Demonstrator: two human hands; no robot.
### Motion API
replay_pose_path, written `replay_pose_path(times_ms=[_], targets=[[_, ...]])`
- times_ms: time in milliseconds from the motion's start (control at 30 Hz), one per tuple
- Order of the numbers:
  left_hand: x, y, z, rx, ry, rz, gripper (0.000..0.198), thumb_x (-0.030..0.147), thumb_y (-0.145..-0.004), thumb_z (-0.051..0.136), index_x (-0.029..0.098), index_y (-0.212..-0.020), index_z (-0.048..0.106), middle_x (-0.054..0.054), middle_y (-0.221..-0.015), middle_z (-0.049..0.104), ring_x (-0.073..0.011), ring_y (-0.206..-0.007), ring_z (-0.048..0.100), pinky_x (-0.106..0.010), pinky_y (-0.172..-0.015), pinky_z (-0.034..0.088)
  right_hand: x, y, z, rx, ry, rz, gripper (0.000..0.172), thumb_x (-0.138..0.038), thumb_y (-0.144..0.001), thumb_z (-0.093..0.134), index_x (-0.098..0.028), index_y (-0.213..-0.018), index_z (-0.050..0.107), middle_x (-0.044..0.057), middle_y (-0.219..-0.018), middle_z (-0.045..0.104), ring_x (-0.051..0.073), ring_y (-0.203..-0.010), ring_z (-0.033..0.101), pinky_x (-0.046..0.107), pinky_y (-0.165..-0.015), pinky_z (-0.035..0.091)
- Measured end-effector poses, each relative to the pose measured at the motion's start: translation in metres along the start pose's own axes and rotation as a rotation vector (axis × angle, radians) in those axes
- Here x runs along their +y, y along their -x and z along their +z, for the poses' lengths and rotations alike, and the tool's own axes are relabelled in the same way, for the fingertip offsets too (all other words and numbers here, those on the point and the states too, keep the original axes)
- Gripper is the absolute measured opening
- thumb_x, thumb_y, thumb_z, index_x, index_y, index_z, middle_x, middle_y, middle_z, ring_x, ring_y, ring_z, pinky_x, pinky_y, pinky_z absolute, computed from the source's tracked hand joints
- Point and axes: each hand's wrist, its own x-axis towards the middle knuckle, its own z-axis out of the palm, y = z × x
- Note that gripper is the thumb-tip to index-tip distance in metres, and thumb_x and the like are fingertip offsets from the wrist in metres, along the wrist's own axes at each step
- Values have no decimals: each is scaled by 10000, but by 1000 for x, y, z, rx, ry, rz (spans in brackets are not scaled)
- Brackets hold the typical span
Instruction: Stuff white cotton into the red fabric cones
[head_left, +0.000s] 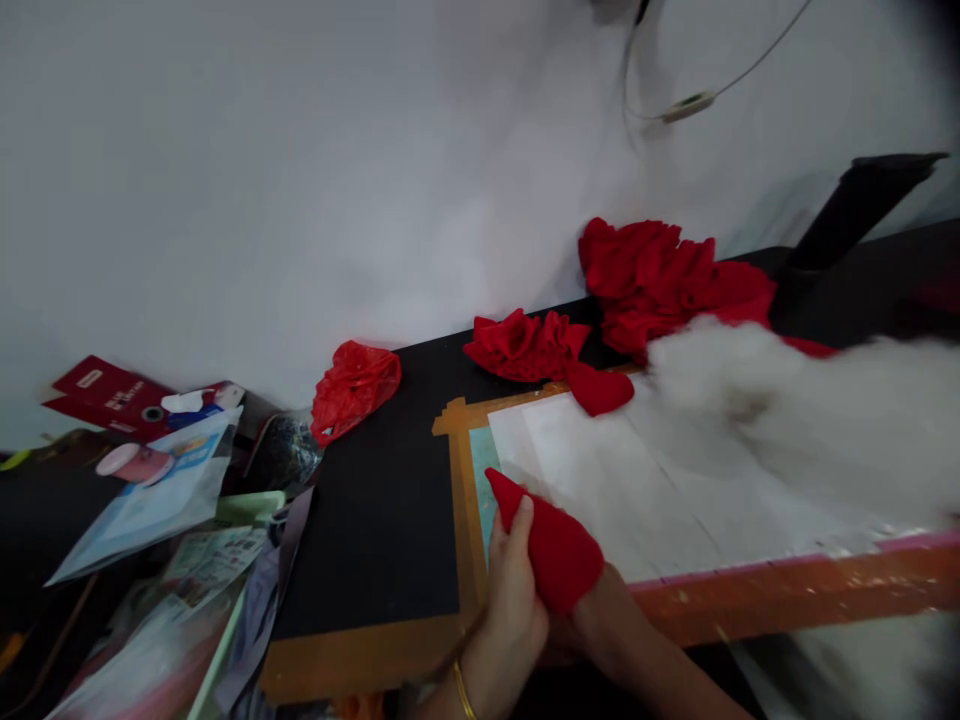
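Low in the middle of the head view is a red felt piece, shaped like a teardrop, with its point toward the upper left. My left hand, with a gold bangle at the wrist, is closed on it, thumb lying along its near face. From the right, my right hand meets its wide, rounded end. The fingers of that hand are hidden by the felt, and I cannot tell whether they are inside or behind it. Another red felt piece lies on the white sheet just beyond.
White fluffy stuffing heaps at the right. Ruffled red felt stacks and a red plastic bag lie along the wall. A black upright stand is at back right. Left of the tape-edged table is a cluttered green bin.
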Motion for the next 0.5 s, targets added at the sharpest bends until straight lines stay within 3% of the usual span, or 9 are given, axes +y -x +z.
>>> replay_pose_path(times_ms=[67,133,267,400,500], targets=[[9,-5,-3,-1,19,13,464,374,-716,805,168,-1098,639,-79,-896,727,-202,-738,700,-309,-686,585,-2,4,-8,-19,122,-130,241,-89,-792,519,-191,-934,685,65,-780,731,205,-695,681,269,-604,539],[14,-9,-6,-58,35,32,441,368,-729,797,159,-1087,649,-94,-935,736,-216,-792,709,-317,-723,587,-4,5,-13,2,267,-228,298,-37,-787,481,-169,-979,667,87,-851,732,198,-742,680,260,-617,532],[17,-10,-6,-173,21,74,413,317,-752,783,123,-1097,661,-140,-1020,743,-261,-962,701,-352,-865,566,-7,-4,-14,5,384,-147,239,-38,-741,536,-171,-882,678,84,-775,730,209,-716,672,248,-573,509],[22,-18,-7,-189,21,19,387,348,-763,773,121,-1060,673,-148,-1036,744,-258,-945,707,-374,-894,558,-11,-10,-18,-42,207,-67,257,-78,-807,497,-170,-965,678,101,-866,740,220,-743,698,278,-595,545],[29,-29,-12,-108,17,-55,320,382,-785,738,115,-952,680,-123,-902,752,-220,-770,715,-364,-832,575,-14,-6,-30,90,-31,-51,329,-123,-885,437,-210,-1138,628,109,-1070,722,230,-941,704,352,-771,587]])
